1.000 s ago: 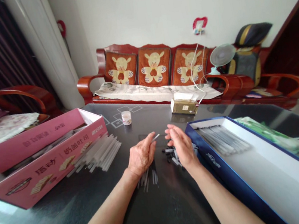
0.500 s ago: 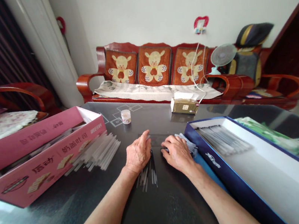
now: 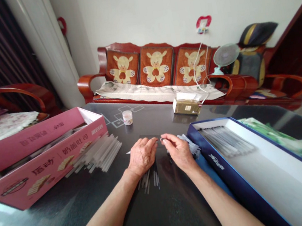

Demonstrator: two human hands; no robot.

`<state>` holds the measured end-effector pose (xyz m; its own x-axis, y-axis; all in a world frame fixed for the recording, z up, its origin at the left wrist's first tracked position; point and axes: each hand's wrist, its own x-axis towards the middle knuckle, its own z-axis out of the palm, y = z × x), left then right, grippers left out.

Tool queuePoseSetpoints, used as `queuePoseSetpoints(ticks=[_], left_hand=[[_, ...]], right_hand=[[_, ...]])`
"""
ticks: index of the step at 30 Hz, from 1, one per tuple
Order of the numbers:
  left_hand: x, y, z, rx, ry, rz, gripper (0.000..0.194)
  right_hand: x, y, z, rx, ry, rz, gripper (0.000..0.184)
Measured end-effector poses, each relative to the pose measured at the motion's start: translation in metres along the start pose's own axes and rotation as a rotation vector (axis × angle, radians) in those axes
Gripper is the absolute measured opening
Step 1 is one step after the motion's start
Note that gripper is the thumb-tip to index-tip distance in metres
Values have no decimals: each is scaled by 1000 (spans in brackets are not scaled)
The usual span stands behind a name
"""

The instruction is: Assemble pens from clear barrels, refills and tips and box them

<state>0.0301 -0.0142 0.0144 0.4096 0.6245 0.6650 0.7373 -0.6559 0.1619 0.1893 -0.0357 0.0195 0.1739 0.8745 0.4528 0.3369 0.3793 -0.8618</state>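
Note:
My left hand (image 3: 142,154) is closed over a thin pale tube (image 3: 128,152), whose end pokes out to the left; the rest is hidden by the fingers. Thumb and finger of my right hand (image 3: 179,152) pinch a small dark piece (image 3: 161,139), close to my left fingertips. Below my left hand, several thin translucent tubes (image 3: 147,182) lie loose on the dark table (image 3: 162,218). A larger pile of pale tubes (image 3: 100,153) rests against the pink box. More pale pieces (image 3: 193,146) lie beside my right hand, partly hidden by it.
On the left stands an open pink box (image 3: 47,163). A blue box (image 3: 216,163) with a white inside holds a row of tubes (image 3: 227,141) at right. Farther back are a small white cup (image 3: 127,117) and a tissue box (image 3: 186,106). A green-white package (image 3: 275,135) lies far right.
My right hand has lifted off the table and turned, now pinching the small dark piece near my left fingertips. My left hand has rolled over, with a tube end showing on its left.

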Motion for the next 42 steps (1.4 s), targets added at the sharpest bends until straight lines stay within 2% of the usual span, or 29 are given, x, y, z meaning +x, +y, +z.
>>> queuePoseSetpoints(ticks=[27,35,37,42], left_hand=[[-3,0,3,-54,-61,42,27],[-2,-2,2,-122,-61,53,26],[-1,-2,2,-133,-59,64,26],[-1,2,1,-157,-73,111,27]], right_hand=[[-6,-1,4,-17,-27,16,18],[-4,4,1,10,-108,69,19],[-4,2,-2,-53,-116,20,17],[-4,-4,-11,-356,-129,-227,20]])
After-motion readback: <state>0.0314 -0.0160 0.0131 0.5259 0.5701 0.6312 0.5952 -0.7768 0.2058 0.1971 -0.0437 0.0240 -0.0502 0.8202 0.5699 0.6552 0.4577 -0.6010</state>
